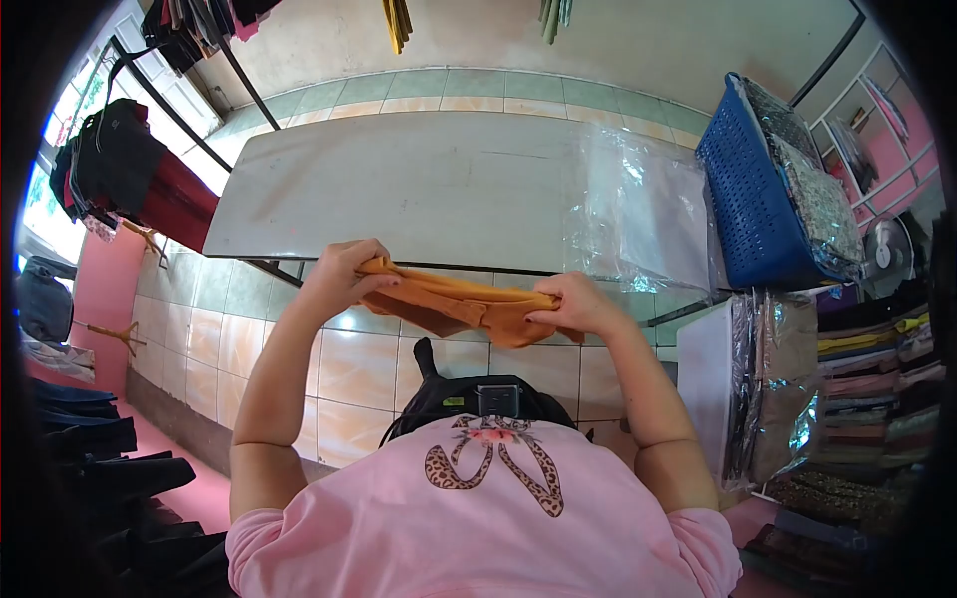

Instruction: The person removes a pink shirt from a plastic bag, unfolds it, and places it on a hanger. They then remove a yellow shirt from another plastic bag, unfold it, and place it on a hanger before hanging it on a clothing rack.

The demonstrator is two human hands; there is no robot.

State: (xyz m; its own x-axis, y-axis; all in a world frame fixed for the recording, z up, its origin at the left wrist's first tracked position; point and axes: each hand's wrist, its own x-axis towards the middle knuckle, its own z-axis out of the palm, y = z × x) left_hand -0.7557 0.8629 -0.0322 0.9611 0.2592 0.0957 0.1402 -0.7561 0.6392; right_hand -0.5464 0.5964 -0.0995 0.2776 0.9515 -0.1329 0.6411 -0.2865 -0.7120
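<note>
An orange-yellow cloth (459, 304) is stretched between my two hands, just in front of the table's near edge. My left hand (349, 279) grips its left end, fingers closed over the top edge. At the right end, my right hand (576, 302) pinches the cloth between thumb and fingers. The cloth sags a little in the middle, with a darker orange fold hanging below. Beyond it stands the long grey table (399, 184). Clear plastic bags (648, 209) lie flat on the table's right part.
A blue basket (763, 189) holding plastic-wrapped items stands at the table's right end. Stacks of folded clothes (877, 369) fill the right side, beside wrapped packages (778, 379). Dark garments (130, 174) hang at the left. Dark folded clothes (100, 439) lie at lower left.
</note>
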